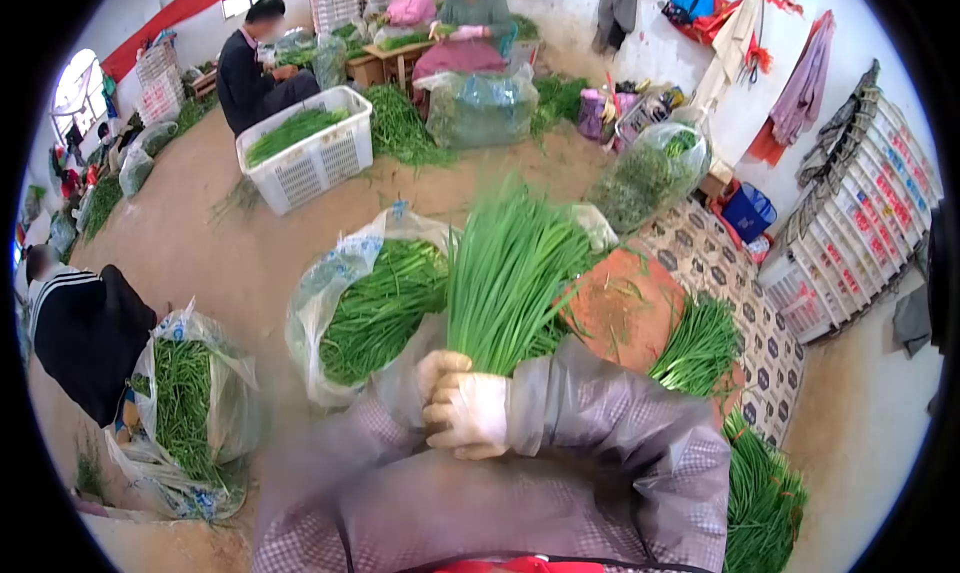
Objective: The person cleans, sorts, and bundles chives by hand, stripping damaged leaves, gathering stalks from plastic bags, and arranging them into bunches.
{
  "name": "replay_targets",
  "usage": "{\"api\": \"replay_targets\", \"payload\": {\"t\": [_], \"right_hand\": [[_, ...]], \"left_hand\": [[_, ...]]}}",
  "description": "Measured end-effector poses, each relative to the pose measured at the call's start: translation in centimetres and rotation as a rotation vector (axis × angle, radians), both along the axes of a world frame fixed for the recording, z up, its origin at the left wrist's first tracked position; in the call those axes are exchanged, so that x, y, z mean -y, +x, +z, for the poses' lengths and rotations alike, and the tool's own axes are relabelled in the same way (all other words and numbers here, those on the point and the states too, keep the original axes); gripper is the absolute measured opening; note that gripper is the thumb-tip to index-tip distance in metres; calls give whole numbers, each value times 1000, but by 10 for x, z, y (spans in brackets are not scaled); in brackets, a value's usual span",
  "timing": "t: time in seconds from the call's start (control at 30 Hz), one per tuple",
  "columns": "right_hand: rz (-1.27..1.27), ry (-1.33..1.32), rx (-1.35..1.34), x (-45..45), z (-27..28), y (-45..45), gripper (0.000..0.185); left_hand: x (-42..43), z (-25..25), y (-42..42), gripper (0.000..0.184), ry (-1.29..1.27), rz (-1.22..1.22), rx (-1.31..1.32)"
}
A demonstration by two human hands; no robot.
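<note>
A big bunch of long green chives [510,273] stands upright in front of my chest, leaves fanning out at the top. Wrapped round its lower end is my right hand [472,413], in a pale glove. My left hand [440,370], also gloved, is closed at the base of the same bunch, partly covered by the right. The stalk ends are hidden inside the hands. Just beyond my left sleeve, an open clear plastic bag [310,323] holds loose greens [385,308]. To the right of the bunch is a reddish round surface [630,308] with bits of leaf on it.
More chives [700,348] lie right of the round surface, with tied bundles [765,503] beside my right elbow. Another bag of greens [182,403] stands at left near a seated person [85,323]. Ahead are a white crate [310,168] and several seated people. Stacked crates [860,223] lean at right.
</note>
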State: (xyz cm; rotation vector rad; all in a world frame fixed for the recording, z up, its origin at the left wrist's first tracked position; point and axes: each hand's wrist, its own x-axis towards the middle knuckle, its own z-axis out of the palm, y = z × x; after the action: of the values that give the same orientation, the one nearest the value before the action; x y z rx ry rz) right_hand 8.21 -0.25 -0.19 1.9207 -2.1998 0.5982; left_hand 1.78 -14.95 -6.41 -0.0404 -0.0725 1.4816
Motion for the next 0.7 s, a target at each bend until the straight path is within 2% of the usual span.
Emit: {"api": "replay_targets", "payload": {"t": [0.03,0.07,0.13,0.17,0.23,0.33,0.43,0.57,0.6,0.67,0.7], "right_hand": [[-6,-44,51,0,3,1,33],[-9,-89,101,0,7,2,33],[-18,-208,204,1,6,-1,27],[-17,-210,206,2,6,-2,27],[18,-207,228,4,8,-5,22],[49,-142,325,5,-26,-12,18],[52,-132,384,8,-10,-10,16],[26,-134,212,6,8,-12,15],[64,-188,605,6,0,-13,14],[97,-246,1002,8,-26,-14,14],[55,-245,641,13,-37,-15,13]], "left_hand": [[2,4,0,24,-173,76,-99],[1,6,6,27,-294,258,-294],[1,16,8,31,-266,281,-293],[0,20,8,37,-232,303,-299],[2,21,4,37,-195,333,-315],[5,18,3,38,-183,354,-335],[4,17,1,39,-177,357,-343],[3,16,1,40,-167,356,-356],[3,15,0,40,-166,356,-354],[3,16,1,40,-163,358,-359],[3,16,1,41,-160,352,-357]]}}
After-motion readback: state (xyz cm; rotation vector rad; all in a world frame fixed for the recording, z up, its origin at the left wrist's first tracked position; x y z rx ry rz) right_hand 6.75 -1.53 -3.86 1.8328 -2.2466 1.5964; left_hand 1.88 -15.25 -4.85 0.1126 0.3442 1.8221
